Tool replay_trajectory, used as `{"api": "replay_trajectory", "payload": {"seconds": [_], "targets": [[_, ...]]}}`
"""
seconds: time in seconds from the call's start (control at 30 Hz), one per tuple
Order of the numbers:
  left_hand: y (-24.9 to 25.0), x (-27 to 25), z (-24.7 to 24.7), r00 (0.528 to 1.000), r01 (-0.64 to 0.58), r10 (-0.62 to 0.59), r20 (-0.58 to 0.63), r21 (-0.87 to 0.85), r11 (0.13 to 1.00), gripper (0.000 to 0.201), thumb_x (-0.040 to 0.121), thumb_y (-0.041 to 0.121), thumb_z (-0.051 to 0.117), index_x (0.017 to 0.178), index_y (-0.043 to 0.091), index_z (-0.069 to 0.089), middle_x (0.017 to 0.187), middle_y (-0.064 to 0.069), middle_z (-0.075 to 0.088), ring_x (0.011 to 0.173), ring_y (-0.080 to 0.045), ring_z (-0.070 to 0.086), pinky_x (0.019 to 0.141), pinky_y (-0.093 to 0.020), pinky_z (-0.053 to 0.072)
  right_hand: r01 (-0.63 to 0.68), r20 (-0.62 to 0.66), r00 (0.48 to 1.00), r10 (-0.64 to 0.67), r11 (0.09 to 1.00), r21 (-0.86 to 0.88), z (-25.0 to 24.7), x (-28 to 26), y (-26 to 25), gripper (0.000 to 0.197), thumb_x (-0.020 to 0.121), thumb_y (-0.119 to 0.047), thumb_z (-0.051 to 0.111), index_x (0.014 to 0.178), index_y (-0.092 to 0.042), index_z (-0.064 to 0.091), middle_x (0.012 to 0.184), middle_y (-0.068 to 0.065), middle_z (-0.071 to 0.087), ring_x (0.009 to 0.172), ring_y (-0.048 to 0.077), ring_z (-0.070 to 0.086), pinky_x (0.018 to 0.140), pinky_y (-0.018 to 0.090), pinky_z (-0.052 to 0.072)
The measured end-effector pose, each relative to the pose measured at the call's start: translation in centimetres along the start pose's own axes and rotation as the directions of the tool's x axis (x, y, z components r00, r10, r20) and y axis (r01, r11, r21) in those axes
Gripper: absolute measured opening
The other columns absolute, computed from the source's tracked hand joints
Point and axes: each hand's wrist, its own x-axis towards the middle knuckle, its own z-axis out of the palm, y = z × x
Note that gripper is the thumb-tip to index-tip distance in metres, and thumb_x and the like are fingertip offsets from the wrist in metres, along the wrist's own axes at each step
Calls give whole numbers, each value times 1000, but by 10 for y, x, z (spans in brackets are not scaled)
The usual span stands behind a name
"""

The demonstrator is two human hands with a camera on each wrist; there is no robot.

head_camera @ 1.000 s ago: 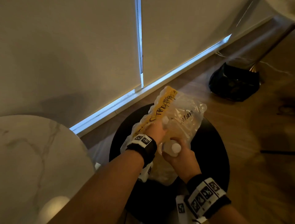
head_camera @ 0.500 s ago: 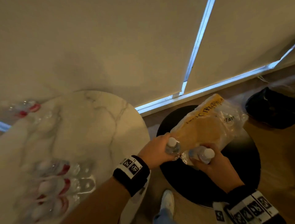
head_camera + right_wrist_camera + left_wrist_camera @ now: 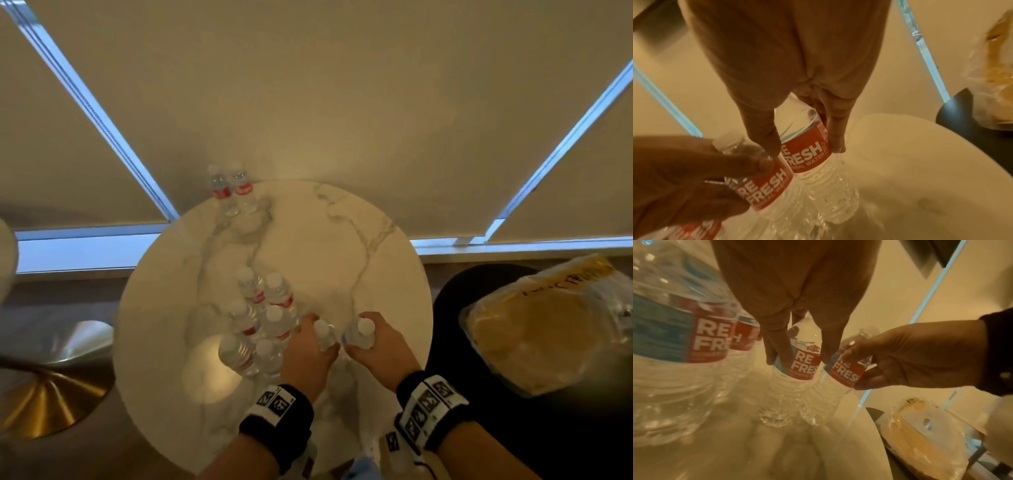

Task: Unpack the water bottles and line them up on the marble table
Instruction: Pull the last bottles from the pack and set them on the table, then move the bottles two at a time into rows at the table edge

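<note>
A round marble table fills the middle of the head view. Several red-labelled water bottles stand clustered near its front, and two more bottles stand at the far edge. My left hand grips one bottle round its label, right beside the cluster. My right hand grips a second bottle next to it. Both held bottles are upright, their bases at or just above the marble. The torn plastic pack lies on a black stool to the right.
A gold disc-shaped base sits on the floor left of the table. Closed roller blinds hang behind the table with bright gaps between them. The right and far parts of the marble top are bare.
Both hands pulled a bottle each from the pack on the black stool and carried them left over the marble table. The head view swung left with them.
</note>
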Motion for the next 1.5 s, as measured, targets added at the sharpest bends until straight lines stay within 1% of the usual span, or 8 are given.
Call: {"api": "replay_trajectory", "payload": {"seconds": [0.23,0.4,0.5,0.6,0.77,0.9,1.17,1.5], "targets": [[5,4,-6,997,62,-55,-54,141,988,38,82,40,69,111,20,55,103,2,60,99,-22,60,77,-24,40,74,102,992,-71,997,-25,5,26,5,56,74,-32,79,121,-29,48,113,-5,60,101,16,59,86,26,45],[17,-1,-9,983,181,-181,17,21,983,83,79,38,77,146,22,31,149,-5,43,135,-22,45,109,-30,37,69,293,954,-69,998,9,-24,37,8,95,56,-58,85,137,-34,40,129,-13,51,118,11,51,99,33,46],[21,-12,-24,988,156,-156,3,-50,986,95,73,49,78,149,30,25,151,3,42,136,-17,44,112,-35,40,141,282,948,-148,989,44,-52,46,-6,80,63,-66,75,132,-36,45,123,-17,54,115,5,51,93,25,43],[34,-24,-61,990,33,-45,-137,-86,996,64,80,60,66,136,39,43,131,16,58,118,-1,56,97,-31,54,256,243,935,-257,966,36,-73,66,-37,53,71,-71,59,112,-38,59,105,-15,67,105,2,61,86,23,49],[39,12,-143,948,-93,102,-302,42,995,21,93,31,62,113,26,66,107,11,68,94,0,64,77,-18,58,457,435,819,-373,883,-104,-61,112,-108,37,84,-56,62,111,-31,60,94,-11,68,88,3,63,79,26,52],[6,75,-179,980,-131,157,-120,202,971,19,91,23,66,108,30,70,103,9,68,91,-8,65,82,-33,57,579,608,724,-324,765,-281,-22,148,-145,41,85,-55,62,117,-30,57,100,-10,65,87,9,62,80,31,53],[-38,142,-182,914,-262,117,388,344,902,38,82,43,73,118,36,64,115,8,52,86,-6,53,80,-19,44,780,791,549,-270,507,-368,36,178,-152,46,83,-52,64,119,-26,53,105,3,56,85,22,56,73,32,43],[-13,278,-177,906,-332,229,356,263,906,34,87,27,70,119,17,64,119,-8,54,102,-25,58,91,-31,47,543,488,821,-296,669,-507,-20,289,-159,29,86,-43,63,106,-23,60,93,-4,57,87,21,57,78,35,44]]}}
